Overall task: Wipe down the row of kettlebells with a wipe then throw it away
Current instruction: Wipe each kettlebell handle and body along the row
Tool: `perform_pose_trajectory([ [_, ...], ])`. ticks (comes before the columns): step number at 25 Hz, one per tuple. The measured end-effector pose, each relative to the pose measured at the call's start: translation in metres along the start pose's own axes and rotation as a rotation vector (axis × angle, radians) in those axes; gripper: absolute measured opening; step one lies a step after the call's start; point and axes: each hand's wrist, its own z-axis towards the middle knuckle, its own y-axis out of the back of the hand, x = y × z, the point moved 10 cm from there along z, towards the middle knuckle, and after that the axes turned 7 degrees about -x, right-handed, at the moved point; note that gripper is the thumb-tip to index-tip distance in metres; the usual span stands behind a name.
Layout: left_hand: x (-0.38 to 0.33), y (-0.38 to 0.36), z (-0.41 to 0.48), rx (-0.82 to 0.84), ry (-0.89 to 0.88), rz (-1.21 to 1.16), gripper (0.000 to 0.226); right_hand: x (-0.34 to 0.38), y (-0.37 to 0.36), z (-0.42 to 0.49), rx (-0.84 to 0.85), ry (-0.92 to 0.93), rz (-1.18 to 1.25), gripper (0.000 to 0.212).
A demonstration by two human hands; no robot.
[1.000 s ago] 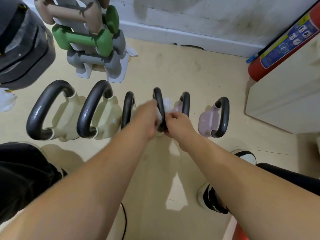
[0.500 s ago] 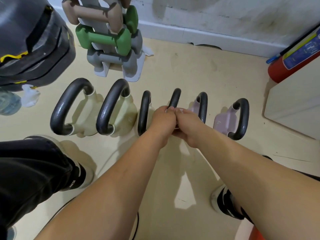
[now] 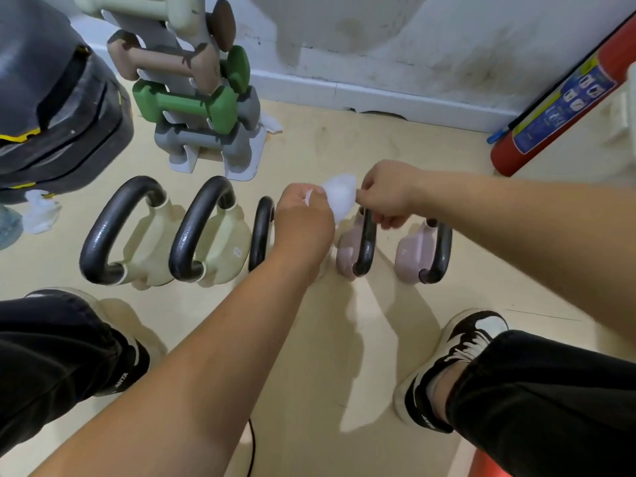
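Several kettlebells with black handles stand in a row on the beige floor: two cream ones [image 3: 220, 242] at the left, a narrower one [image 3: 261, 232] partly behind my left arm, and two pale pink ones [image 3: 351, 249] at the right. Between my hands hangs a white wipe [image 3: 339, 197], stretched out above the row. My left hand [image 3: 303, 215] pinches its left edge and my right hand [image 3: 389, 194] pinches its right edge, just over the handle of the nearer pink kettlebell. One kettlebell in the middle is hidden behind my left hand.
A rack of coloured dumbbells [image 3: 203, 101] stands behind the row. A dark grey machine [image 3: 51, 108] fills the left, with crumpled white tissue [image 3: 41, 211] below it. A red fire extinguisher [image 3: 557, 101] leans at the right wall. My two shoes [image 3: 457, 356] flank the floor in front.
My hands have left the middle kettlebell's handle, risen and moved apart, pulling the wipe open between them. The view has shifted so the row sits lower left.
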Motion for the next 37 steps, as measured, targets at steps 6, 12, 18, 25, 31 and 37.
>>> perform_pose_trajectory([
  [6, 0.026, -0.015, 0.003, 0.018, 0.064, 0.029, 0.02, -0.022, 0.023, 0.016, -0.01, 0.298, -0.392, 0.045],
  [12, -0.005, -0.07, 0.03, -0.106, -0.166, 0.296, 0.026, -0.063, 0.008, 0.058, -0.033, 0.285, -0.191, 0.049],
  [18, 0.058, -0.154, -0.001, 0.249, -0.449, 0.626, 0.061, -0.057, -0.025, 0.068, 0.058, 0.295, 0.064, 0.04],
  [25, 0.07, -0.15, -0.021, 0.276, -0.711, 0.877, 0.069, -0.079, -0.03, 0.077, 0.133, 0.119, 0.418, 0.039],
  [31, 0.049, -0.178, 0.015, 0.3, -0.649, 0.903, 0.077, -0.102, -0.031, 0.079, 0.156, 0.015, 0.5, 0.02],
  [37, 0.081, -0.147, -0.048, 0.197, -0.842, 0.965, 0.063, -0.098, -0.036, 0.082, 0.06, 0.036, 0.486, 0.035],
])
